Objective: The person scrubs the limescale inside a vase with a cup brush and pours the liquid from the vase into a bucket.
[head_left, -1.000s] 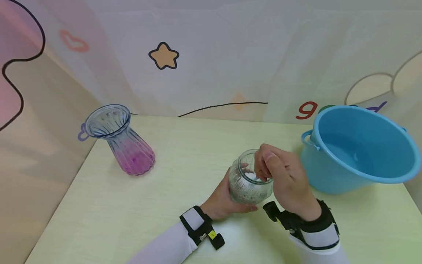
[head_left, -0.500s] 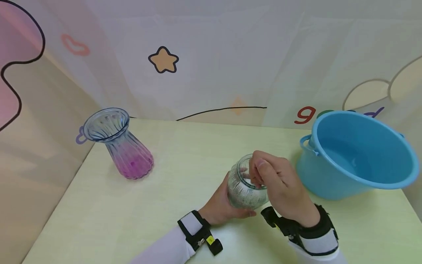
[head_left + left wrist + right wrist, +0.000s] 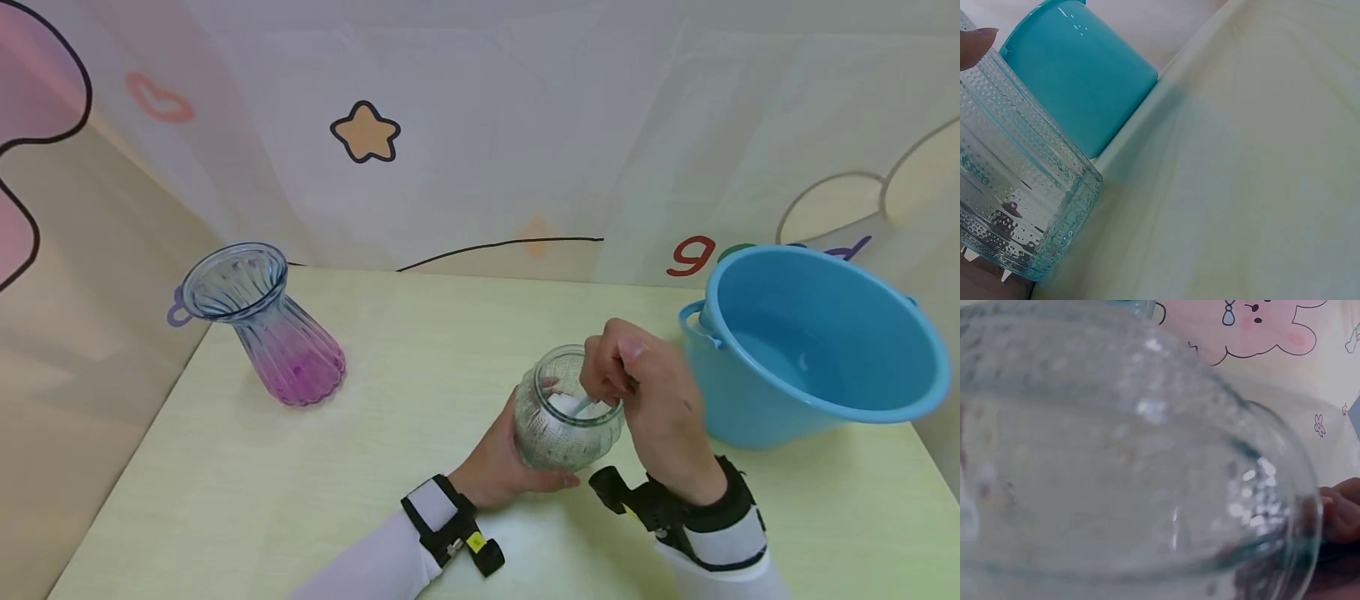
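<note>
A clear ribbed glass jar (image 3: 558, 437) stands between my hands near the middle of the table, its round mouth facing up. My left hand (image 3: 495, 467) grips it round its left side, thumb along the front. Over the right part of the rim, my right hand (image 3: 656, 408) has curled fingers pinching a thin pale stick-like handle (image 3: 582, 406) that slants down into the jar. Something white shows inside by the handle's lower end; its kind I cannot tell. The jar (image 3: 1147, 475) fills most of the right wrist view, with fingertips (image 3: 1341, 515) at the right edge.
A light-blue bucket (image 3: 765, 417) stands to the right, close to my right hand. At the back left is a fluted glass vase (image 3: 288, 350), blue at the top and pink below. A printed cloth (image 3: 480, 125) hangs behind the table (image 3: 300, 483).
My right hand has risen a little and shifted right over the jar's mouth, so the pale handle now shows. The left hand keeps its grip on the jar.
</note>
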Tool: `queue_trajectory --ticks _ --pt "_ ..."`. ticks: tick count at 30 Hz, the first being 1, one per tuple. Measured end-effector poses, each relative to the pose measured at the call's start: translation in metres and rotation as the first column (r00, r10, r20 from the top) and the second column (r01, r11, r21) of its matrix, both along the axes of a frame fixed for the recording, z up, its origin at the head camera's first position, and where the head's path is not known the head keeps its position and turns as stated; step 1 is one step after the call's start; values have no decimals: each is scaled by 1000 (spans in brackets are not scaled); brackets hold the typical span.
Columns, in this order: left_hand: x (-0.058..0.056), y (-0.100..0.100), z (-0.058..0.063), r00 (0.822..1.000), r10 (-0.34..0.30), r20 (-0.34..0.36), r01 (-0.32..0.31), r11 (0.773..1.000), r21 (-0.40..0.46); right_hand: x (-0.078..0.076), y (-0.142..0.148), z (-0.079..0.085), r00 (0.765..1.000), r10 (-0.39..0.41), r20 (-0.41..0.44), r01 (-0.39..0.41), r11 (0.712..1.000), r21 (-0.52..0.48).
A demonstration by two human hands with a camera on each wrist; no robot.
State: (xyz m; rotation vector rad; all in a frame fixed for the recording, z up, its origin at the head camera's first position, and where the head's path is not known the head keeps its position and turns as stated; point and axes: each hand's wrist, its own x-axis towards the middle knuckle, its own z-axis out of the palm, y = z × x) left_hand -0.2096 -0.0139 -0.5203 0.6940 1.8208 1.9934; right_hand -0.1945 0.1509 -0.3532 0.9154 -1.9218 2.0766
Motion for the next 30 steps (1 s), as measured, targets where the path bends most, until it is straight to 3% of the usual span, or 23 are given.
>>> queue_trajectory --ticks 7,16,26,30 --pt "0 -2 0 1000 0 17 -1 1000 19 -1 2 -3 989 116 -90 -129 979 -160" --pt "1 0 -1 1000 -6 27 4 999 52 2 5 -3 984 132 -122 -162 944 -286" --pt "2 0 -2 1000 -13 21 12 999 47 12 8 9 961 172 -216 -262 818 -512" --pt "2 -1 -1 1000 -8 23 7 999 36 13 6 12 952 185 -242 -290 796 -531"
